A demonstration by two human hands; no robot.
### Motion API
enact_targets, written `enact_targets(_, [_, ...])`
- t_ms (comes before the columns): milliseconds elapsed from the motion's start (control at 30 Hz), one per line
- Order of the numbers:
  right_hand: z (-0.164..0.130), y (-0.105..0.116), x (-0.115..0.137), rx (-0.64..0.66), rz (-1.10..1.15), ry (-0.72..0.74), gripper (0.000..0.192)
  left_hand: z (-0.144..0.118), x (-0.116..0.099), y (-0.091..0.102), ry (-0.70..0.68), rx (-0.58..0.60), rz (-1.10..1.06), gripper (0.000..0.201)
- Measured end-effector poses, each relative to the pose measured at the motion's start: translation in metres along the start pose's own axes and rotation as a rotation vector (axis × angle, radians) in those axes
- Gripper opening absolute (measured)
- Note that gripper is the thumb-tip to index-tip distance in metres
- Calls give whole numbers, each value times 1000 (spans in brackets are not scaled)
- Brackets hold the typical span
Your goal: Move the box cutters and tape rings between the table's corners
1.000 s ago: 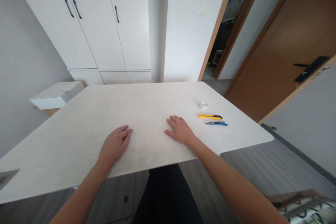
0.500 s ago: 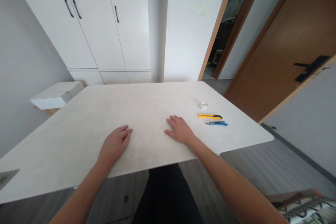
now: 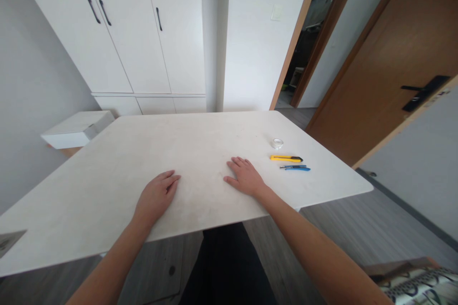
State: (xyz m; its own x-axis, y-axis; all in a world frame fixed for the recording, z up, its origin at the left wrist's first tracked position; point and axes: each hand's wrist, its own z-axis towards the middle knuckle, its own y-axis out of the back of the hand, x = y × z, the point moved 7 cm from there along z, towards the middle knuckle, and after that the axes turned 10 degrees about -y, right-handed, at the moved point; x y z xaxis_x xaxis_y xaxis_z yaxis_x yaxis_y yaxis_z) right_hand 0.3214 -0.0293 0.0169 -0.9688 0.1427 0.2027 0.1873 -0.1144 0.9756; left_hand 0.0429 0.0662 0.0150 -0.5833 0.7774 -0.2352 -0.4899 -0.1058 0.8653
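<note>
Palm down on the white table (image 3: 200,136), my right hand (image 3: 246,177) lies flat with its fingers a little spread and nothing in it. My left hand (image 3: 157,195) rests on the table near the front edge, loosely stretched out and holding nothing. To the right of my right hand, a yellow utility knife (image 3: 286,158) lies crosswise. Just in front of it, nearer to me, is a slim blue craft knife (image 3: 295,168). A small roll of clear tape (image 3: 277,143) sits behind the two knives. Neither hand touches these three things.
A metal socket plate (image 3: 10,242) is set into the table's front left corner. Beyond the left edge stands a small white cabinet (image 3: 80,128). White wardrobes (image 3: 143,57) line the back, and a brown door (image 3: 390,52) is on the right. Patterned fabric (image 3: 425,286) shows at bottom right.
</note>
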Motion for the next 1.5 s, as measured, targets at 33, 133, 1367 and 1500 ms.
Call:
enact_targets(33, [0, 0, 0, -1, -1, 0, 69, 0, 0, 0, 2, 2, 2, 45])
enact_targets(133, [-1, 0, 0, -2, -5, -4, 69, 0, 0, 0, 4, 6, 8, 45])
enact_targets(1367, [-31, 89, -218, -16, -263, -392, 30, -1, 7, -8, -12, -10, -12, 53])
enact_targets(1500, [-17, 76, -224, 75, -236, -343, 33, -1, 7, -7, -4, -7, -18, 51])
